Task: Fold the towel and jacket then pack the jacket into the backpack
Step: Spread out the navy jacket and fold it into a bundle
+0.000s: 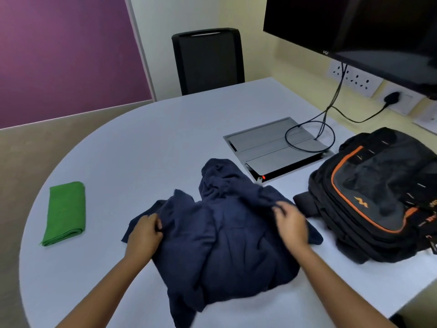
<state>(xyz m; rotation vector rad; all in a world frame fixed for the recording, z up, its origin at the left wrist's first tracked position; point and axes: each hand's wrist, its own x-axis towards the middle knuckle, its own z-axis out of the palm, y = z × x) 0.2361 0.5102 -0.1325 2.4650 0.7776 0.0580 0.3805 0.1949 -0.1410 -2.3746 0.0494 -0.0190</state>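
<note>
A dark navy jacket [227, 237] lies rumpled in the middle of the pale table [146, 143], its hood pointing away from me. My left hand [145, 235] grips the fabric at the jacket's left side. My right hand [292, 223] pinches the cloth near the right shoulder. A green towel [65, 213] lies folded into a narrow rectangle at the table's left. The black backpack [376, 197] with orange trim lies flat at the right, just beyond the jacket's right sleeve.
A grey cable box [272, 147] is set into the table behind the jacket, with black cables [324, 124] looping onto it from a wall-mounted monitor [369, 29]. A black chair [209, 60] stands at the far edge. Wall sockets line the right wall.
</note>
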